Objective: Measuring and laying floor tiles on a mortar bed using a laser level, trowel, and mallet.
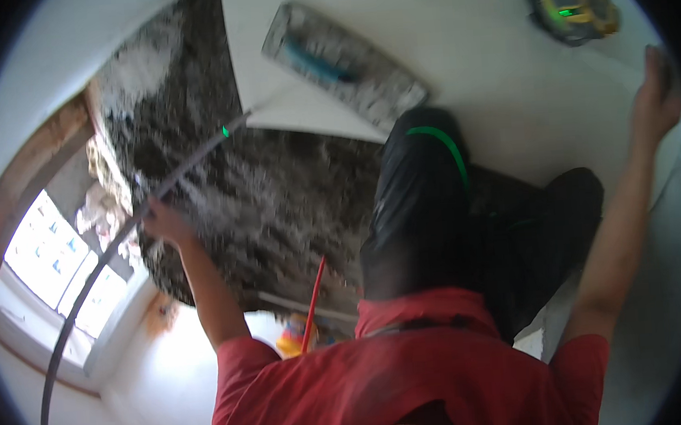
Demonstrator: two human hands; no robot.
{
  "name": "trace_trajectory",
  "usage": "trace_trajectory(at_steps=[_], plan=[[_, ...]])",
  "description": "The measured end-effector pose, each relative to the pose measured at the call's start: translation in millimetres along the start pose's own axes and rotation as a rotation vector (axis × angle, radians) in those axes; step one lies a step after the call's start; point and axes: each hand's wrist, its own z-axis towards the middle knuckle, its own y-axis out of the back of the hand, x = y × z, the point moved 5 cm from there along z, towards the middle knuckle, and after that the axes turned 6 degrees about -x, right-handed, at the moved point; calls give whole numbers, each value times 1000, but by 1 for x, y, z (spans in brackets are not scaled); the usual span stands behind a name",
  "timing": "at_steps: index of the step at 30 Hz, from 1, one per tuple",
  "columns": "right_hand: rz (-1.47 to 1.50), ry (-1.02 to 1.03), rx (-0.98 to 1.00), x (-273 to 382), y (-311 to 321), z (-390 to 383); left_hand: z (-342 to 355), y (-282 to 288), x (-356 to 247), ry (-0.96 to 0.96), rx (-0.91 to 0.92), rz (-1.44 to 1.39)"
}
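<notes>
My left hand (166, 223) is closed on a long thin grey bar (183, 170), which runs from the lower left up to the large pale tile (453, 15). A small green light spot falls on the bar. My right hand (656, 99) reaches out to the far right, beside a pale surface; its fingers are blurred, and whether it holds anything is not visible. A rectangular, mortar-smeared trowel (383, 83) with a teal handle lies on the tile by my knee. Farther right rests a rounded yellow-and-black tool (579, 6), perhaps a tape measure, with green light on it.
Rough dark mortar (252, 195) spreads left of my legs, bordering the tile. At the left is a window (63, 255) with a wooden frame. A red stick-like thing (315, 301) and a yellow-and-red item (291, 338) are near my left side. A green line crosses my trousers (415, 199).
</notes>
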Motion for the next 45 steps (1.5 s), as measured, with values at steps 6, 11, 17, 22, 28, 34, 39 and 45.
trace_trajectory(at_steps=[6, 11, 17, 22, 28, 34, 39, 45], plan=[[-324, -201, -92, -116, -33, -62, 12, 53, -225, -391, 160, -285], [256, -270, -182, -92, 4, 12, 13, 30, -481, -710, 133, -684], [149, 385, 497, 70, 2, 56, 62, -114, -737, -795, 234, -596], [112, 354, 598, 55, -27, 60, 73, -251, -818, -521, 569, -1096], [178, 267, 637, 39, -33, 70, 42, -314, -862, -698, 557, -1022], [44, 285, 491, 43, -33, 68, 48, -324, -875, -661, 589, -959], [30, 183, 394, 41, -36, 58, 56, -329, -876, -659, 641, -1007], [10, 52, 390, 40, -38, 43, 69, -333, -878, -563, 698, -1005]])
